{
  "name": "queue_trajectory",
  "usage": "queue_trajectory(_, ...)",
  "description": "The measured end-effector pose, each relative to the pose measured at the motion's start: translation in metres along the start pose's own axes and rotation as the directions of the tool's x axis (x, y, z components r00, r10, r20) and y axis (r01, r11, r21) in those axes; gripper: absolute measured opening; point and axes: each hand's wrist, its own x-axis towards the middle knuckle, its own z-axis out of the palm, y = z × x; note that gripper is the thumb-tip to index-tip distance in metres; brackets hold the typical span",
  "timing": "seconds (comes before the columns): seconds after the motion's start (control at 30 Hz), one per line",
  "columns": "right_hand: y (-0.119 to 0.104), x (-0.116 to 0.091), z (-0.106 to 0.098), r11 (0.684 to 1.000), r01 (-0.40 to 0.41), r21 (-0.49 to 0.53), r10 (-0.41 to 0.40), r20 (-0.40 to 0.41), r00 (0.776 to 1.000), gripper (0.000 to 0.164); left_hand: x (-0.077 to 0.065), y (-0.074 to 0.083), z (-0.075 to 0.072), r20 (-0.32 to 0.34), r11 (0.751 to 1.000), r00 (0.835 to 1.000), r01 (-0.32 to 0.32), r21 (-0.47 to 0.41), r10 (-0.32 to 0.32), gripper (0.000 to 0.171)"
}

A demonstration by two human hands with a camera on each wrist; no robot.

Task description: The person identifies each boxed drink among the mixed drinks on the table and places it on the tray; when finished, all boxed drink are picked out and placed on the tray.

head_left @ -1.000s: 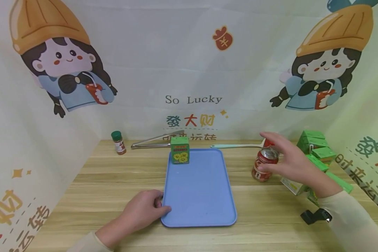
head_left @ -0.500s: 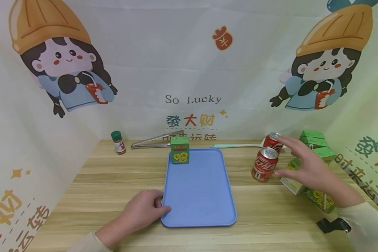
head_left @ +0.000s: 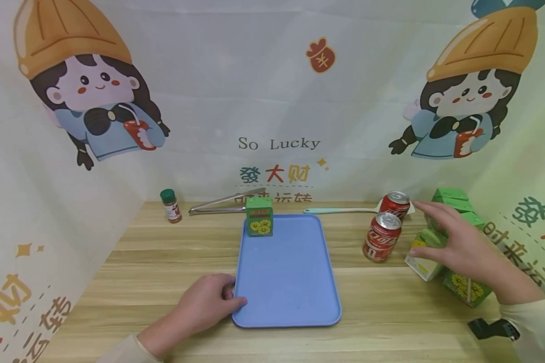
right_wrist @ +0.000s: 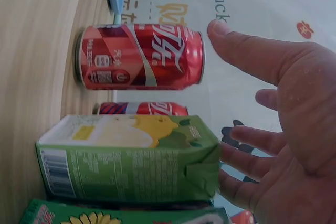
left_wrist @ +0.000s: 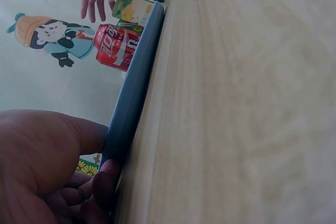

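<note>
My left hand [head_left: 206, 302] pinches the left rim of a blue tray [head_left: 288, 277], thumb above and a finger beneath, as the left wrist view shows. A small green drink carton with yellow flowers [head_left: 260, 219] stands on the tray's far left corner. On the right, my right hand [head_left: 470, 252] is held with fingers spread and nothing between them, close to a green-and-white juice carton [right_wrist: 131, 169]. Left of that hand, a red soda can [head_left: 381, 239] stands upright, and a second red can [head_left: 396, 202] is just behind it.
More green drink cartons [head_left: 465, 290] are grouped at the right. A spatula with a pale green handle [head_left: 338, 210] lies along the back, partly behind the cans. Metal tongs [head_left: 218, 209] and a green-capped spice jar [head_left: 171, 205] are at the back left.
My right hand has drawn away from the front soda can and moved right, over toward the cartons. The left hand and tray have stayed put.
</note>
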Motion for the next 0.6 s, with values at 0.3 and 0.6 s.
queue_trajectory(0.3,0.0054,-0.0009,-0.0043,0.997,-0.065,-0.041,0.068,0.080,0.994,0.101,-0.0027,-0.0020,-0.0005,-0.010,1.000,1.000,-0.015,0.014,0.016,0.035)
queue_trajectory(0.6,0.0073,-0.0001,-0.0065,0.991,-0.076,-0.112,0.089,0.116,0.989,0.101,-0.0016,-0.0032,0.0000,-0.013,0.999,0.999,-0.033,-0.006,0.033,0.036)
